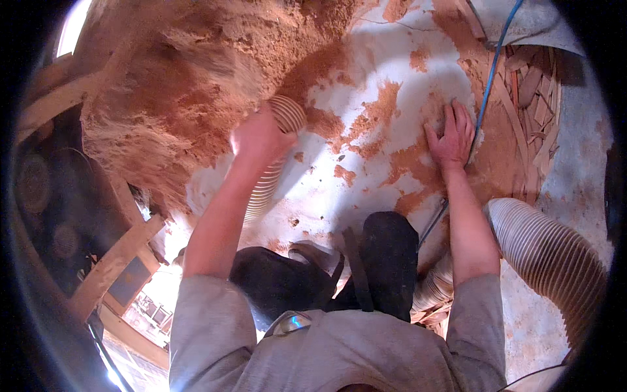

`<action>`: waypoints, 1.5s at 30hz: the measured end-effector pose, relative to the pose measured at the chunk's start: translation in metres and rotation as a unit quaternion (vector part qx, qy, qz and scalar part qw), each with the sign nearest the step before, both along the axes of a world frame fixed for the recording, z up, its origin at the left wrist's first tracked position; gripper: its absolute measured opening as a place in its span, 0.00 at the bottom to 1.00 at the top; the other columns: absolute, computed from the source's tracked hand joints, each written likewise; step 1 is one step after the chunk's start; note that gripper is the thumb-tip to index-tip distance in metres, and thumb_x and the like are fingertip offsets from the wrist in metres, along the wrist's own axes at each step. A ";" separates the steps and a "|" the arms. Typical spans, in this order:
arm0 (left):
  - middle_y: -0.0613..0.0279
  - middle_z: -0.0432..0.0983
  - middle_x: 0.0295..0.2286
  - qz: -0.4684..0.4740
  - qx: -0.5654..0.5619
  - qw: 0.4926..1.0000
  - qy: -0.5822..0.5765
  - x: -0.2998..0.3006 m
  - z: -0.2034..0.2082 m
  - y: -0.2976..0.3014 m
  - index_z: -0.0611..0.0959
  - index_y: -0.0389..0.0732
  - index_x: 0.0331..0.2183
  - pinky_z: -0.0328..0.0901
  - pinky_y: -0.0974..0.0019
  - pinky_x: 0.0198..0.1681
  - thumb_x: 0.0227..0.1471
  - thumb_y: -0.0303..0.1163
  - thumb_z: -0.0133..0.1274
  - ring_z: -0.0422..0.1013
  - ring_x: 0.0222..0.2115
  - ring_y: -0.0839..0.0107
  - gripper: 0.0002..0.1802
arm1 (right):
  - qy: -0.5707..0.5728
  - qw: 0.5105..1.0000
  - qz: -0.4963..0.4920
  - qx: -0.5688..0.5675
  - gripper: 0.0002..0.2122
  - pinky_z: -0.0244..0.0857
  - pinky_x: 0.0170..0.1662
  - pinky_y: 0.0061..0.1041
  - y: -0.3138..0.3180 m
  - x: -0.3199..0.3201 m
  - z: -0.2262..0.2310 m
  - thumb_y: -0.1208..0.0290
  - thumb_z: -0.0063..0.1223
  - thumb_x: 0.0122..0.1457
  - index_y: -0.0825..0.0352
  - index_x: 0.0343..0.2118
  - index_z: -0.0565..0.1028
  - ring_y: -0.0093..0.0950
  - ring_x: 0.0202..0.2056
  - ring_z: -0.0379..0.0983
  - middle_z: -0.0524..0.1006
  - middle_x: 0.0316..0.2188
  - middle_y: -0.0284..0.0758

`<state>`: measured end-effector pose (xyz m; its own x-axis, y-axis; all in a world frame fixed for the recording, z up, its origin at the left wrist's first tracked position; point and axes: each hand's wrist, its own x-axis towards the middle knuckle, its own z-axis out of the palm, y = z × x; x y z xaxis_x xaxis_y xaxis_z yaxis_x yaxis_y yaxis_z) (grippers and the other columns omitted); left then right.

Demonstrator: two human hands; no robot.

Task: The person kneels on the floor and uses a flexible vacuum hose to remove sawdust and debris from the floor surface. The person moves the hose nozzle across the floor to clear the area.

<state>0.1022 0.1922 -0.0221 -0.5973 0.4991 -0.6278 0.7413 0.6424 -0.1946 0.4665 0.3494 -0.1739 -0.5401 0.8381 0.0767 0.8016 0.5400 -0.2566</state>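
My left hand (256, 138) is closed around a ribbed, flexible hose (264, 186), near its end. That end points toward a large heap of reddish-brown sawdust-like material (163, 117) at the far left. Out to the right, my right hand (450, 140) rests flat on the dusty floor (326, 176), its fingers stretched out and nothing in them. A blue cable (491, 78) runs just beside its fingers. Patches of the brown dust (375, 114) lie scattered on the pale floor between my hands.
A thick ribbed duct (548, 245) curves along the right side. Strips of scrap wood (539, 98) are piled at the far right. Wooden framing (117, 268) stands at the left. My dark-trousered knees (388, 255) are bent close to the floor.
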 end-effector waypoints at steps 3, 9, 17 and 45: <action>0.38 0.74 0.52 0.070 0.056 0.995 0.041 -0.044 -0.006 0.009 0.69 0.38 0.59 0.69 0.47 0.54 0.37 0.54 0.64 0.73 0.53 0.49 0.51 | 0.003 1.000 -0.007 -0.009 0.33 0.49 0.67 0.44 0.000 -0.004 0.006 0.46 0.62 0.52 0.61 0.57 0.72 0.41 0.66 0.57 0.65 0.64 0.38; 0.41 0.74 0.52 0.096 0.090 0.990 0.047 -0.061 0.012 0.042 0.71 0.36 0.58 0.67 0.47 0.56 0.37 0.51 0.64 0.72 0.54 0.48 0.49 | -0.005 0.999 -0.016 -0.031 0.32 0.48 0.68 0.45 0.000 -0.005 0.008 0.48 0.62 0.52 0.62 0.57 0.72 0.42 0.66 0.56 0.65 0.64 0.39; 0.38 0.75 0.51 0.070 0.132 0.987 0.062 -0.071 0.015 0.069 0.71 0.35 0.57 0.68 0.48 0.54 0.37 0.49 0.64 0.74 0.51 0.46 0.47 | 0.005 0.999 -0.012 -0.034 0.34 0.47 0.68 0.46 -0.002 -0.003 0.006 0.49 0.63 0.50 0.63 0.58 0.71 0.42 0.66 0.56 0.64 0.64 0.39; 0.38 0.73 0.50 0.087 0.026 0.996 -0.014 -0.006 0.016 0.026 0.67 0.34 0.59 0.72 0.48 0.51 0.39 0.53 0.65 0.73 0.52 0.46 0.51 | 0.003 1.000 -0.001 -0.006 0.33 0.48 0.68 0.46 -0.001 0.001 -0.001 0.50 0.64 0.51 0.62 0.57 0.71 0.41 0.66 0.55 0.64 0.65 0.38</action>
